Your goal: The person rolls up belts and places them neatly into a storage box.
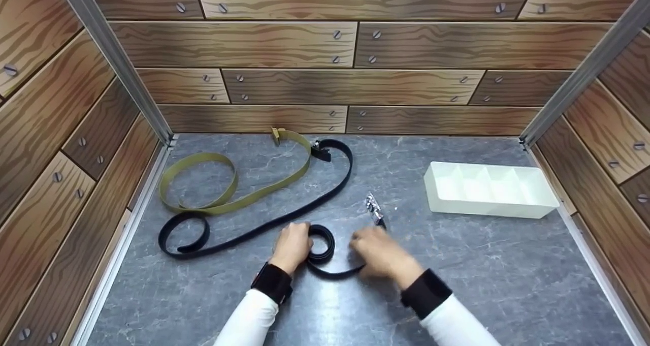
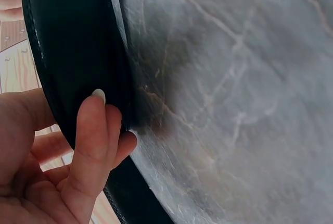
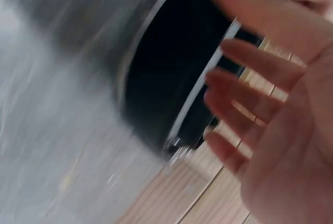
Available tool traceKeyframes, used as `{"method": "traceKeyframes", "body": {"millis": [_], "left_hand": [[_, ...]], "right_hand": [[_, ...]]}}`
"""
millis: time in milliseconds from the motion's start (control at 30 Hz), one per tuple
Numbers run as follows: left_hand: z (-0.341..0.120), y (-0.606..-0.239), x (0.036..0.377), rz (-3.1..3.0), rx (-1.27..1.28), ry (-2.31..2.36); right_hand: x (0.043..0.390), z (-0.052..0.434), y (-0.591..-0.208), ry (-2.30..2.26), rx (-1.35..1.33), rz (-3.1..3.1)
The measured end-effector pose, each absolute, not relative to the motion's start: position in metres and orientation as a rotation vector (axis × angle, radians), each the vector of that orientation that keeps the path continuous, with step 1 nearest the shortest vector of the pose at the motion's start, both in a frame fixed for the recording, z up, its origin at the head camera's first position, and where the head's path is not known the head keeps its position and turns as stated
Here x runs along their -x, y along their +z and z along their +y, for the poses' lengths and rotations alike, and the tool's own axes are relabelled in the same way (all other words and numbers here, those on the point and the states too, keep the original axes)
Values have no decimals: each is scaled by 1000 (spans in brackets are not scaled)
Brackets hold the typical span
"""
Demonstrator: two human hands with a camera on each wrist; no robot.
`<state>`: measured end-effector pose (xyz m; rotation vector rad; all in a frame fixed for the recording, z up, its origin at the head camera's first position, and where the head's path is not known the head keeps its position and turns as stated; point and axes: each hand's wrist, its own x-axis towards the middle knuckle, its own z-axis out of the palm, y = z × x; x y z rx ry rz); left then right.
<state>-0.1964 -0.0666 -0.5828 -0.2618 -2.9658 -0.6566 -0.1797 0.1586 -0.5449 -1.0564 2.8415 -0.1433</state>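
Note:
On the grey marble tabletop (image 1: 457, 275) my left hand (image 1: 293, 244) holds the rolled coil of a black belt (image 1: 325, 242). In the left wrist view thumb and fingers (image 2: 99, 125) pinch the black strap (image 2: 73, 52). From the coil, the strap runs under my right hand (image 1: 373, 252) toward a metal buckle (image 1: 375, 210). The right hand is blurred. In the right wrist view its fingers (image 3: 244, 104) are spread, beside the black belt (image 3: 166, 78), gripping nothing.
A second, long black belt (image 1: 349, 168) and an olive belt (image 1: 198, 157) lie looped across the back left. A white divided tray (image 1: 482, 206) stands at the right. Wood-patterned walls close off the left, back and right.

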Motion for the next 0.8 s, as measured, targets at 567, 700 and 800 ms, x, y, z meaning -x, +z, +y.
{"method": "traceKeyframes", "body": {"millis": [567, 700, 800], "left_hand": [[-73, -581, 195, -3014, 463, -663], [-74, -580, 198, -3022, 583, -651], [-74, -580, 199, -3024, 660, -618]], "right_hand": [[180, 142, -574, -163, 1349, 3045], [186, 145, -576, -248, 1290, 3105], [189, 145, -580, -312, 1368, 3113]]}}
